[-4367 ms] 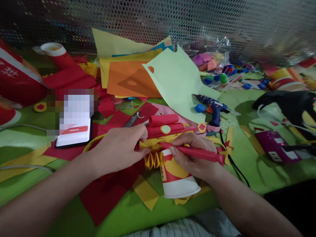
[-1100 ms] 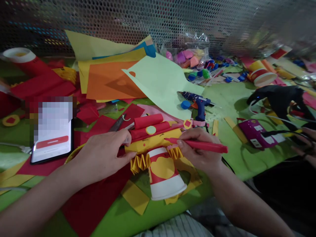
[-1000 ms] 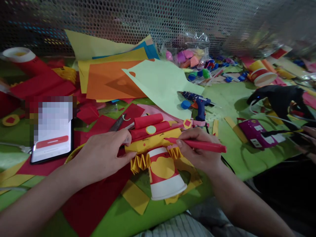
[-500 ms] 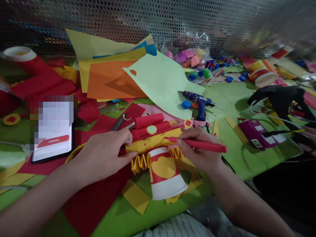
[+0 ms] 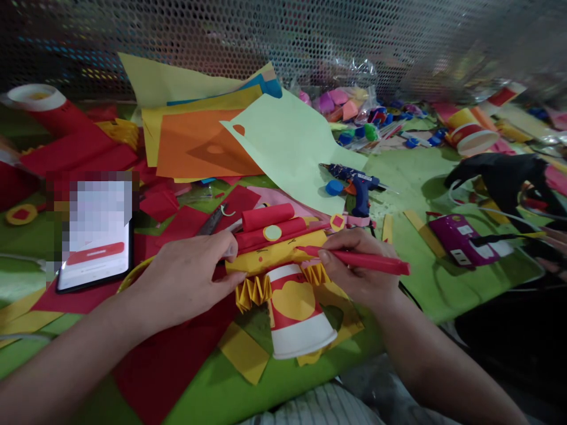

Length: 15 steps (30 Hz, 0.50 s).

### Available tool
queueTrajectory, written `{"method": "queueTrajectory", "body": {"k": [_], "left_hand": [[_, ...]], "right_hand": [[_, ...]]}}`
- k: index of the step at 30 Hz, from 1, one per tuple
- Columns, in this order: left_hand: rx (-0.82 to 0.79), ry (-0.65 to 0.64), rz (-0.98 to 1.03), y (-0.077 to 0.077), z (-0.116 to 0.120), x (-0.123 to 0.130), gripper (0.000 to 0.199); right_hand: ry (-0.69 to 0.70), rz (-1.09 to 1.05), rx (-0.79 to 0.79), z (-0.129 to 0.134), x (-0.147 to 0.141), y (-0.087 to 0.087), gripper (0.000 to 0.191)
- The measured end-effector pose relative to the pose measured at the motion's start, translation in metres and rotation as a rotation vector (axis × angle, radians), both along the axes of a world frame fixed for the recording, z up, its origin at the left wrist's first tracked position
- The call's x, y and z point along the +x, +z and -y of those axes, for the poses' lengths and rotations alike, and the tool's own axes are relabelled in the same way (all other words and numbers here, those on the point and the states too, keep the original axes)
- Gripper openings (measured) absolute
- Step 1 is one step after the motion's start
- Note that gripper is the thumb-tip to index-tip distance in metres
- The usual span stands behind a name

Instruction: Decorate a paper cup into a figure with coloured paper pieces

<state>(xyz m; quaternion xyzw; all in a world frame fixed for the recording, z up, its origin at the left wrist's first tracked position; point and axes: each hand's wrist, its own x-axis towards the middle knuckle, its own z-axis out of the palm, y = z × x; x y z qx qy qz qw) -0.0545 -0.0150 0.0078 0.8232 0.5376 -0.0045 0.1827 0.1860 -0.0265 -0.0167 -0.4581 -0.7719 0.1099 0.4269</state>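
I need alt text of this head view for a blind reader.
A right hand holds a red marker at a yellow paper roll with a drawn face; the left hand grips the roll's end. Below is a red-and-white paper cup, amid coloured paper on a green table.

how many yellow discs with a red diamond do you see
2: one disc left of the phone, another disc just beyond the right hand. Others may be hidden.
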Motion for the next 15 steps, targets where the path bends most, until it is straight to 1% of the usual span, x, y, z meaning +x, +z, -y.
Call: {"method": "queueTrajectory", "body": {"k": [5,10,12,15], "left_hand": [[0.016,-0.004,0.010,0.000,0.001,-0.001,0.017],[0.083,-0.028,0.087,-0.009,0.000,-0.005,0.020],[0.096,-0.025,0.111,-0.012,0.000,-0.006,0.020],[0.085,-0.017,0.103,-0.013,0.000,-0.007,0.020]], "right_hand": [[0.020,0.020,0.030,0.000,-0.001,0.002,0.007],[-0.002,-0.001,0.001,0.001,0.001,0.000,0.006],[0.011,0.005,0.016,0.000,0.001,0.000,0.006],[0.043,0.018,0.043,0.000,0.000,0.001,0.007]]}}
